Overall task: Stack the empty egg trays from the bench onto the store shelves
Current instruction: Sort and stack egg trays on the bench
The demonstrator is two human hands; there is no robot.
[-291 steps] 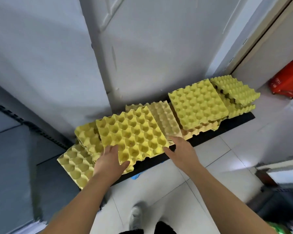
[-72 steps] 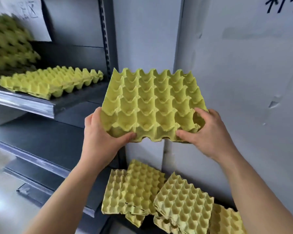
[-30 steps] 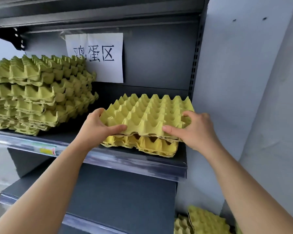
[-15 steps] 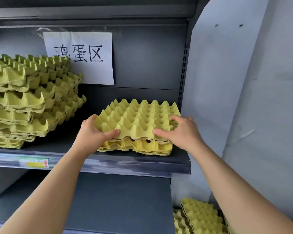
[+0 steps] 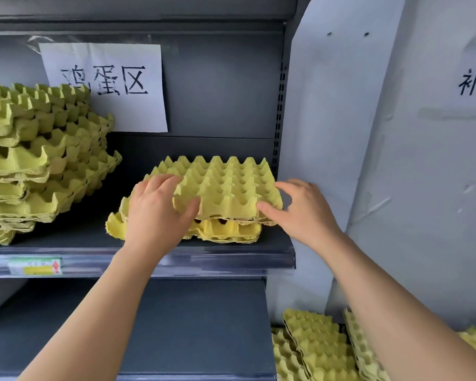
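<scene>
A yellow-green egg tray [image 5: 226,188] lies on top of another yellow tray [image 5: 226,229] on the right part of the dark shelf [image 5: 231,259]. My left hand [image 5: 157,213] holds the top tray's front left corner, fingers over the top and thumb against the front edge. My right hand [image 5: 302,210] is at the front right corner; its thumb touches the tray's edge and its fingers are spread loosely beside the tray. More empty trays [image 5: 316,350] lie low at the bottom right.
A tall, uneven stack of trays [image 5: 39,160] fills the left of the same shelf. A white paper sign [image 5: 105,83] hangs on the back panel. A white wall [image 5: 341,133] borders the shelf on the right. A lower dark shelf [image 5: 198,325] lies below.
The tray carried from the bench now rests on the shelved tray. Since half a second ago my right fingers have come off its edge and spread; my left fingers slid further onto its top.
</scene>
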